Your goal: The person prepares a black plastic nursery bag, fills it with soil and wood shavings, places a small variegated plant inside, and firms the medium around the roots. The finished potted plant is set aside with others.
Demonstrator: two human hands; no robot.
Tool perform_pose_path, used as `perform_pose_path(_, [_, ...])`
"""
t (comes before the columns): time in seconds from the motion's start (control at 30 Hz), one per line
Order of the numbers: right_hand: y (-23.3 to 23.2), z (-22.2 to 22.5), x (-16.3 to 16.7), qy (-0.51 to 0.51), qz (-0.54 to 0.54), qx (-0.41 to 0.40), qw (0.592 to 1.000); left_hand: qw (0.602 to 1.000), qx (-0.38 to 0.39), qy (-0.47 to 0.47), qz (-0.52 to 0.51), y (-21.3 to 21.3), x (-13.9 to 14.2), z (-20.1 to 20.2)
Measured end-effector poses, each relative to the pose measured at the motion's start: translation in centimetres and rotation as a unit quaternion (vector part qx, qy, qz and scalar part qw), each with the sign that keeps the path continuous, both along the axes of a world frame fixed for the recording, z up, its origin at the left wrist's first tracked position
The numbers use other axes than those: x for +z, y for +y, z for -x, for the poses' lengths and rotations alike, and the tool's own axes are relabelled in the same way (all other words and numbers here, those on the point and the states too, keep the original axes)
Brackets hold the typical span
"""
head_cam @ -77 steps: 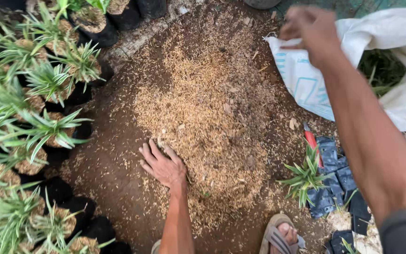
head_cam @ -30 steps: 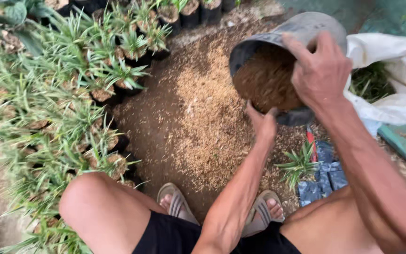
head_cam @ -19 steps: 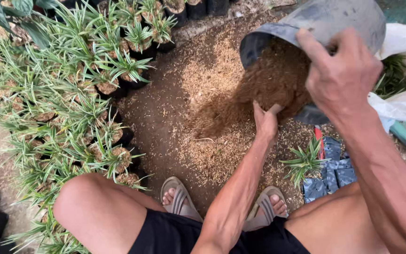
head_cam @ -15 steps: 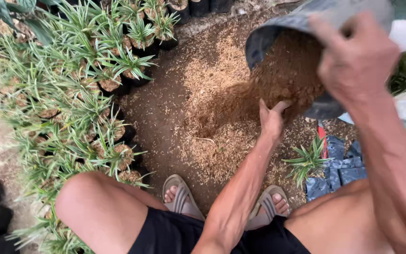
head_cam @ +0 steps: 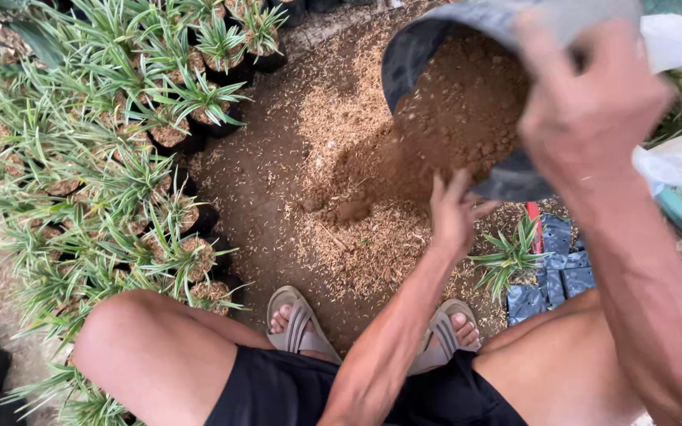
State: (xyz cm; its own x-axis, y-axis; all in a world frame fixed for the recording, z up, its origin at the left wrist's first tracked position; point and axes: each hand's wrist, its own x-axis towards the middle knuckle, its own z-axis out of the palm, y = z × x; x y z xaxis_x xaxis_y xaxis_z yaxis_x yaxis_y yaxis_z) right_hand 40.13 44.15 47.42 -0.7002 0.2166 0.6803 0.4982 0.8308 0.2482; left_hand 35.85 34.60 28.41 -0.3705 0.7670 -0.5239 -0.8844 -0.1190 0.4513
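bare ground (head_cam: 262, 181) strewn with pale husks (head_cam: 372, 244) fills the middle, ringed on one side by rows of striped-leaf potted plants (head_cam: 128, 158). the person squats over it in sandals (head_cam: 297, 323). the right hand (head_cam: 593, 110) is clenched over the rim and wall of a dark, tipped bucket (head_cam: 428, 47), mouth facing down toward the ground, brown soil (head_cam: 451, 118) spilling from it onto a small mound (partly blurred). the left hand (head_cam: 453, 214) is spread wide, grasping nothing, just under the bucket's lower edge beside the falling soil. near the right knee stand a small loose plant (head_cam: 511, 256) and flat black grow bags (head_cam: 558, 272); a white sack (head_cam: 680, 158) lies behind.
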Motion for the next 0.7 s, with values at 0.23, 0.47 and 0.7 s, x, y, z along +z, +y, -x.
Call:
perform_pose_path(0.23, [-1.5,0.9,-0.4,-0.039,0.024,0.013,0.999,0.999,-0.023,0.036,0.032,2.7,-0.5,1.5])
perform_pose_path(0.47, [0.9,-0.1,-0.7,-0.049,0.024,0.032,0.998,1.0,-0.013,0.02,0.004,3.0,-0.9,-0.4])
perform_pose_path(0.7, [4.5,-4.5,-2.2,0.014,0.255,0.054,0.965,0.969,0.009,0.248,0.015,2.0,-0.2,1.8])
